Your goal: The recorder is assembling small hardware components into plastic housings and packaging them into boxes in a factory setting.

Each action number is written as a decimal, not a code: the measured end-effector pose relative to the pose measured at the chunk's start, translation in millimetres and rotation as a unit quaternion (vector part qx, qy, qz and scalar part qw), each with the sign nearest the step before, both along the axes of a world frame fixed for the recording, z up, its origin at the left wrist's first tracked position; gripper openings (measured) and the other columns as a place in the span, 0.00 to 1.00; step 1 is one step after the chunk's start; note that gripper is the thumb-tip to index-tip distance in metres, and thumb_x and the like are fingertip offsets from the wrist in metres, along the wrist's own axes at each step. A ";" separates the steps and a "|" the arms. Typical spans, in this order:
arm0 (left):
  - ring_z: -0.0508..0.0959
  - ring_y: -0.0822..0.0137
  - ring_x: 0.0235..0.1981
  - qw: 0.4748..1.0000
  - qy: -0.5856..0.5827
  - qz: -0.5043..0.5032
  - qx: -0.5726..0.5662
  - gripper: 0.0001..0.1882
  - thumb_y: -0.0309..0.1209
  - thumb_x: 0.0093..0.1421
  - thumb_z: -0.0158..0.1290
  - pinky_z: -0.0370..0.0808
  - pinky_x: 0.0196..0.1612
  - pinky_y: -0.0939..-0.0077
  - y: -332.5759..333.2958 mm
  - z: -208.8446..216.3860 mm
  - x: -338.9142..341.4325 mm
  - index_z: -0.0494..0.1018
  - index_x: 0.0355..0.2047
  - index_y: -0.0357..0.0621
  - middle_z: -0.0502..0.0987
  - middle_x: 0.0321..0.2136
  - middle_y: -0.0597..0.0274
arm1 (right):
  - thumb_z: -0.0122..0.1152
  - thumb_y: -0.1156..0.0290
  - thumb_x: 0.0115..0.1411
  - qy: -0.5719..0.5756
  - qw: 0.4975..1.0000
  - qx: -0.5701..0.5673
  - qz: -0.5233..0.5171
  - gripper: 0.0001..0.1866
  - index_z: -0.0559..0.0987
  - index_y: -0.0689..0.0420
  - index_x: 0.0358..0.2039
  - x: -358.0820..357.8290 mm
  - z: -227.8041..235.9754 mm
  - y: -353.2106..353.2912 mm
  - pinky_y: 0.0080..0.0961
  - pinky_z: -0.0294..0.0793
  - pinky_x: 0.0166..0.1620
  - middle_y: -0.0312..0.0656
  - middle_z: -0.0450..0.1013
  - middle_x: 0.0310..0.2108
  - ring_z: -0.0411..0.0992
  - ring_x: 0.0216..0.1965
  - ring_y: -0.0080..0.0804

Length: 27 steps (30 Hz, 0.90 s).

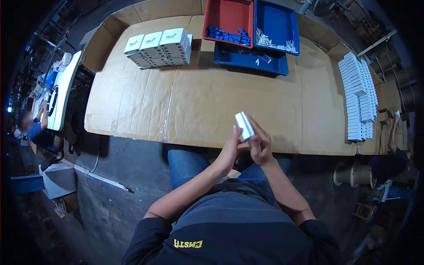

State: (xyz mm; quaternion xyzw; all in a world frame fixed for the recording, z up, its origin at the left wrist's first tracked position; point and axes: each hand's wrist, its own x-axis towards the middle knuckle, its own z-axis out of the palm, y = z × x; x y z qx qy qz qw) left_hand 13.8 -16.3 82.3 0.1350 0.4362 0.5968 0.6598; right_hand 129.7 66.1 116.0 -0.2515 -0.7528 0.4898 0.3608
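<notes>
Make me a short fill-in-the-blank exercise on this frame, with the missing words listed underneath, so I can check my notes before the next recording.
1. The left hand and the right hand hold a small piece whose main colour is ____.
2. The blue parts lie in the ____ tray.
3. The stack of boxes with printed tops stands to the ____ of the trays.
4. The tabletop is covered with brown ____.

Missing words: white; red; left; cardboard.

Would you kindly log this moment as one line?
left hand: holding small white oblong piece | right hand: holding same piece | backdrop: brown cardboard tabletop | far side: red plastic tray, blue pieces inside
</notes>
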 end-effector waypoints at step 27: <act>0.74 0.74 0.47 0.997 0.023 0.070 0.036 0.23 0.45 0.77 0.44 0.76 0.50 0.72 14.0 5.0 -15.0 0.64 0.64 0.45 0.73 0.47 0.65 | 0.48 0.71 0.72 -0.105 0.969 0.216 -0.054 0.22 0.73 0.67 0.62 -5.7 -30.5 -1.4 0.38 0.81 0.53 0.56 0.76 0.56 0.80 0.51 0.50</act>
